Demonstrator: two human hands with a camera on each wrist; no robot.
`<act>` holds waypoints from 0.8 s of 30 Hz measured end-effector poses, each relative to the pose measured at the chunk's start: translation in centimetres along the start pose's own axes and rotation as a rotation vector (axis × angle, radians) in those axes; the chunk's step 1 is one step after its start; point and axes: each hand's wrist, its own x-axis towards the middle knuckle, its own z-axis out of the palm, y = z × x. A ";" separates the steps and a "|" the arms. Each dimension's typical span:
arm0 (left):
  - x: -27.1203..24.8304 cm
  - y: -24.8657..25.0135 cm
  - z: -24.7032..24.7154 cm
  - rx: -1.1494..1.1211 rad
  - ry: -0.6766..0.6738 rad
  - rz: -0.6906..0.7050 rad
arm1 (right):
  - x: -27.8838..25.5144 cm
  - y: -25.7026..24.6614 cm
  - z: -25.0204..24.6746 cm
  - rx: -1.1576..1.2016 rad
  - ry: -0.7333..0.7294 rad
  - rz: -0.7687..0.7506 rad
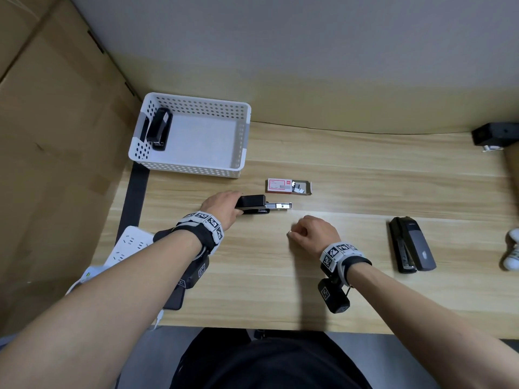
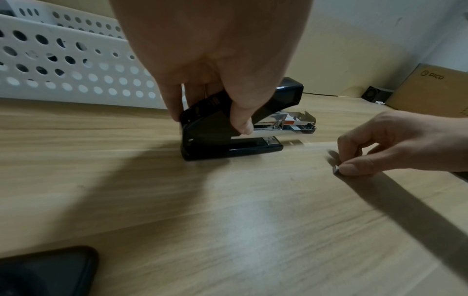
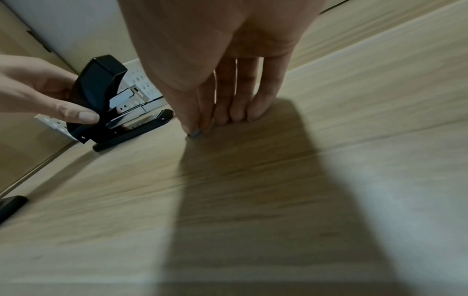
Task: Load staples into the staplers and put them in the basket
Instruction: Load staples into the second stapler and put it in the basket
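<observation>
A small black stapler [image 1: 252, 206] [image 2: 228, 130] [image 3: 101, 100] stands on the wooden table, its metal staple tray [image 1: 279, 205] [image 2: 291, 125] slid out to the right. My left hand [image 1: 224, 209] [image 2: 210, 80] grips its rear end. My right hand [image 1: 311, 233] [image 2: 395, 144] [image 3: 215, 90] rests on the table to the right, pinching a short strip of staples [image 1: 289, 233] [image 2: 336, 169] [image 3: 195, 133] against the wood. An open staple box [image 1: 289, 186] lies behind the stapler. A white perforated basket [image 1: 193, 169] at the back left holds one black stapler [image 1: 160, 129].
A larger black and grey stapler [image 1: 411, 244] lies at the right. A black phone [image 2: 48, 270] and a white power strip [image 1: 126, 245] sit at the left front. Cardboard [image 1: 56, 136] walls the left side; a black device [image 1: 494, 134] sits at the back right.
</observation>
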 end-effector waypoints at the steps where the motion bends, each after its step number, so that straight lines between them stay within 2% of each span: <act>1: 0.0 0.0 -0.1 0.002 0.000 0.000 | -0.1 0.0 0.0 -0.005 0.002 0.003; 6: -0.1 0.1 -0.2 0.008 0.005 -0.003 | -0.6 0.0 0.0 0.016 0.021 0.005; 8: -0.1 0.1 -0.2 0.008 0.005 -0.004 | -0.8 0.3 0.0 0.114 0.050 0.013; 10: -0.2 0.1 -0.2 0.004 0.003 -0.007 | -0.8 0.7 0.1 0.184 0.018 -0.055; 15: -0.1 0.0 -0.2 0.001 -0.004 -0.016 | -0.1 0.4 0.4 0.065 -0.031 -0.131; 17: -0.1 0.1 -0.2 -0.005 -0.002 -0.015 | 0.0 0.1 0.4 0.074 -0.001 -0.124; 24: -0.1 -0.1 -0.1 -0.009 0.009 0.003 | 1.9 -1.2 -2.1 0.102 0.258 -0.231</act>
